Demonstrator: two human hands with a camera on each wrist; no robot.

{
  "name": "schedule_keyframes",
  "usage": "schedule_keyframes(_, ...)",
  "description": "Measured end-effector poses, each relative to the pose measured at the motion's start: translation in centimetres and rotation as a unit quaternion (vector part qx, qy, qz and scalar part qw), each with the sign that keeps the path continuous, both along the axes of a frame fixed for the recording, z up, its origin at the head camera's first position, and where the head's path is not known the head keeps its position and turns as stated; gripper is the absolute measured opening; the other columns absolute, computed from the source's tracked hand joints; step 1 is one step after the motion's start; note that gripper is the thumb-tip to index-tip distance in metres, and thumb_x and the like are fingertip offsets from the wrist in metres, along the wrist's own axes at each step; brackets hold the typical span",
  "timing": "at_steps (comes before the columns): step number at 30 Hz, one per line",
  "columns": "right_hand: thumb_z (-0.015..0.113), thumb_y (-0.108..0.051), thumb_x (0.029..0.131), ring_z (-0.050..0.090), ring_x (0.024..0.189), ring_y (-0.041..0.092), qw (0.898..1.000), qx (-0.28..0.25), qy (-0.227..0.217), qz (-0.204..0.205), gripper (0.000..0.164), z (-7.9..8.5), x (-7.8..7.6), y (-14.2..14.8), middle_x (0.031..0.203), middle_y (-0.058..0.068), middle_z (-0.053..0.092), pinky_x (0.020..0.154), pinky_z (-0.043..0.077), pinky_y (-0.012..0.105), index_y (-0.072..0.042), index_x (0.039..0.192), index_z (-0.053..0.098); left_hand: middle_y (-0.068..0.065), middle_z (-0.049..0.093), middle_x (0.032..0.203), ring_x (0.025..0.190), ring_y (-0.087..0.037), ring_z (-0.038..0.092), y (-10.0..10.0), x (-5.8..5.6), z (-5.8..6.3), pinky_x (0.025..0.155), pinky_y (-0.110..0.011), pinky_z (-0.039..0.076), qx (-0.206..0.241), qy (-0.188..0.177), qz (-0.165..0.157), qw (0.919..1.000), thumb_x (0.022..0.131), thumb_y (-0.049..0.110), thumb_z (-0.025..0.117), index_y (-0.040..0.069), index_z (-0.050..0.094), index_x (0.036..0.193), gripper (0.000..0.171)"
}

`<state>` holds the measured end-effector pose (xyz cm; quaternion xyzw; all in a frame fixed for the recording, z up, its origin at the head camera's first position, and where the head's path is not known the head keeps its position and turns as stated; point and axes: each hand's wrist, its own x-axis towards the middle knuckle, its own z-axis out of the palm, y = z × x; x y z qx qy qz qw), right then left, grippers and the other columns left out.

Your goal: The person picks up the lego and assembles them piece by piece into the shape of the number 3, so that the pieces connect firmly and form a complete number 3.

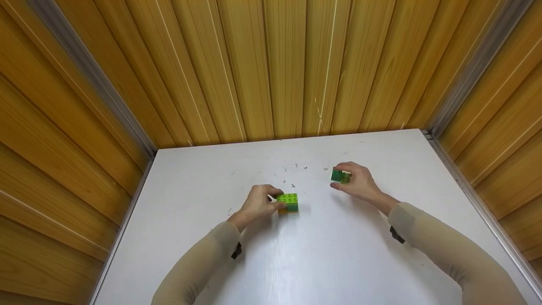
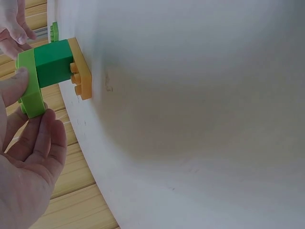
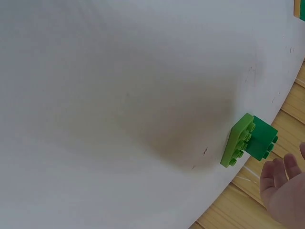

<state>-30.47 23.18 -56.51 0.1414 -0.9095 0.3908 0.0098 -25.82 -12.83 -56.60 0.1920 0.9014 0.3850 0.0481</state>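
My left hand (image 1: 259, 202) pinches a light green brick (image 1: 288, 197) between thumb and fingers. That brick sits on a dark green brick (image 2: 53, 62), which stands on a flat orange brick (image 2: 82, 71), so the three form one stack on the table. Farther right, a second dark green brick (image 3: 261, 138) sits on a flat light green brick (image 3: 237, 141), whose studs show beside it. My right hand (image 1: 358, 181) is around this smaller pair, thumb and fingers parted. In the right wrist view, its fingertips (image 3: 290, 160) show a small gap from the dark green brick.
The white table (image 1: 338, 262) bears scattered small dark marks (image 1: 293, 185) between and beyond the hands. Wood-patterned panels (image 1: 279, 67) rise behind the table and on both sides, with metal rails (image 1: 453, 165) along the corners and edges.
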Motion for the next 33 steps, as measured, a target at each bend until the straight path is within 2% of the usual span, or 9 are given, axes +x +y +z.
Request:
schedule_keyframes(14,0.089,-0.031,0.097,0.055,0.154,0.051,0.999,0.034,-0.025,-0.017,0.072,-0.7,-0.9,0.9,0.159,0.026,0.064,0.13,0.042,0.071,0.0,0.157,0.061,-0.01,0.084,0.125,0.114,-0.024,0.077,0.1,0.0,0.1,0.096,-0.04,0.067,0.002,-0.018,0.009,0.9998,0.098,0.017,0.088,0.006,0.084,0.129,0.034)
schedule_keyframes(19,0.088,-0.034,0.099,0.054,0.154,0.052,0.998,0.046,-0.028,-0.018,0.076,-1.1,-1.1,1.1,0.161,0.028,0.062,0.131,0.04,0.07,0.001,0.159,0.059,-0.01,0.084,0.121,0.112,-0.025,0.077,0.1,0.1,0.1,0.095,-0.04,0.068,-0.002,-0.005,0.003,1.0,0.098,0.017,0.088,0.005,0.085,0.127,0.032)
schedule_keyframes(25,0.088,-0.033,0.099,0.055,0.152,0.051,0.998,0.045,-0.037,-0.019,0.075,-1.6,-1.5,1.3,0.16,0.027,0.062,0.131,0.041,0.069,0.001,0.159,0.058,-0.01,0.085,0.119,0.111,-0.024,0.077,0.1,-0.1,-0.2,0.094,-0.039,0.068,-0.014,0.008,-0.001,0.9999,0.097,0.019,0.089,0.005,0.085,0.127,0.033)
schedule_keyframes(33,0.085,-0.028,0.101,0.057,0.151,0.05,0.998,0.039,-0.049,-0.024,0.071,-1.8,-2.1,1.2,0.16,0.028,0.062,0.129,0.044,0.067,0.002,0.159,0.058,-0.01,0.085,0.119,0.11,-0.024,0.077,0.1,-0.1,0.0,0.093,-0.039,0.068,-0.006,0.004,-0.001,1.0,0.097,0.019,0.089,0.005,0.085,0.126,0.032)
